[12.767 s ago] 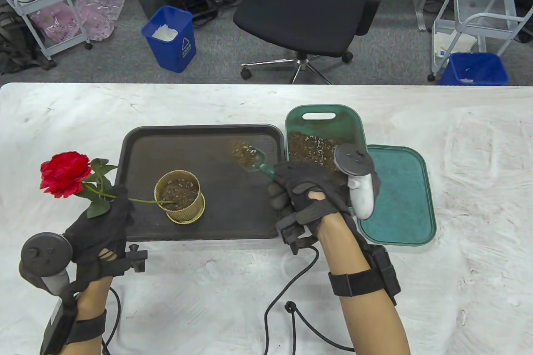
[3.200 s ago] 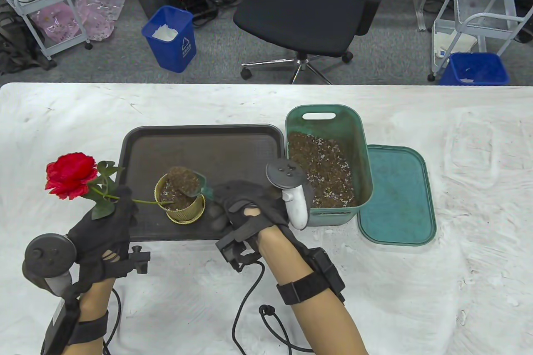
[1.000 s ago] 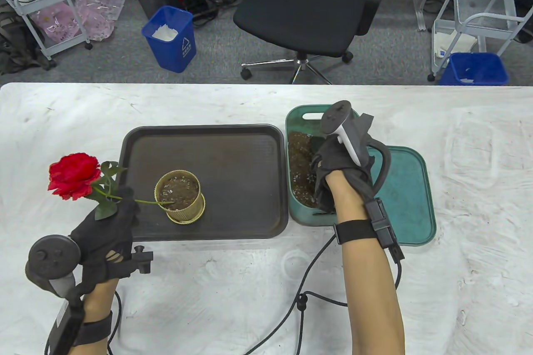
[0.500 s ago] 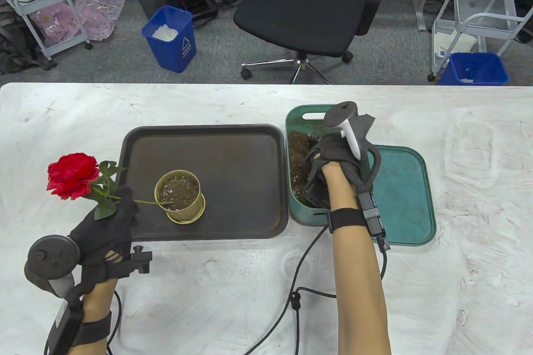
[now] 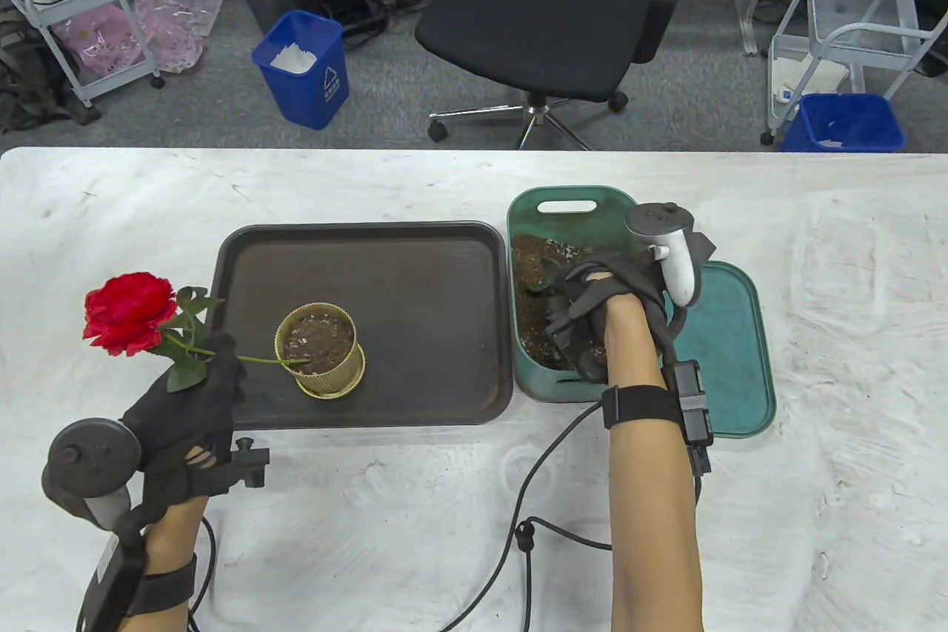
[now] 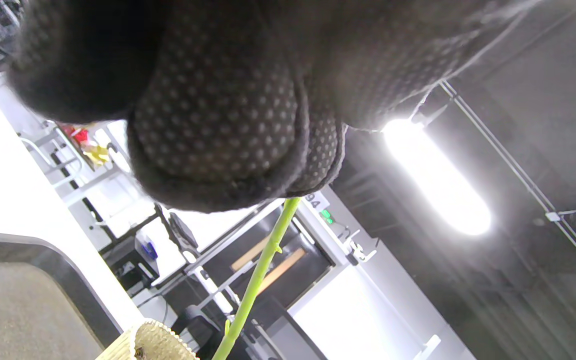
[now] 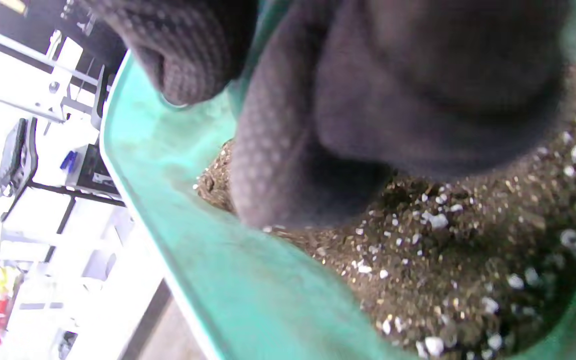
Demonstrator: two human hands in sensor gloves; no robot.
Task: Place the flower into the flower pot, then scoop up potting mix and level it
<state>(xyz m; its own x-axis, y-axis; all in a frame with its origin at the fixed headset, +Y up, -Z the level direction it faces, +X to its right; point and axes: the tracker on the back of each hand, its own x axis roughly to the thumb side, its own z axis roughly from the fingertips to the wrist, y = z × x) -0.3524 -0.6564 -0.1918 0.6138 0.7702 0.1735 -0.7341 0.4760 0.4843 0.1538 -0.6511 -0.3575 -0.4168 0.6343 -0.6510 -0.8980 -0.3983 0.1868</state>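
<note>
White-covered table [image 5: 415,513] in a cluttered office, left hand [image 5: 185,410] pinching the red flower [image 5: 126,312] by its stem, stem end resting in the gold flower pot [image 5: 320,349] on the dark tray [image 5: 415,276], right hand [image 5: 600,306] down in the green bin [image 5: 570,206] of potting mix [image 7: 448,260], fingers curled, seemingly around a scoop handle, hard to confirm.

On the table: one flower [image 5: 124,312], one pot [image 5: 320,350], one dark tray [image 5: 415,336], one green bin [image 5: 570,206] of potting mix [image 5: 529,313], one green lid [image 5: 729,358]. Two gloved hands, left [image 5: 185,413] and right [image 5: 603,298]. On the floor: two blue bins [image 5: 304,69] [image 5: 844,122], one chair [image 5: 548,17].
</note>
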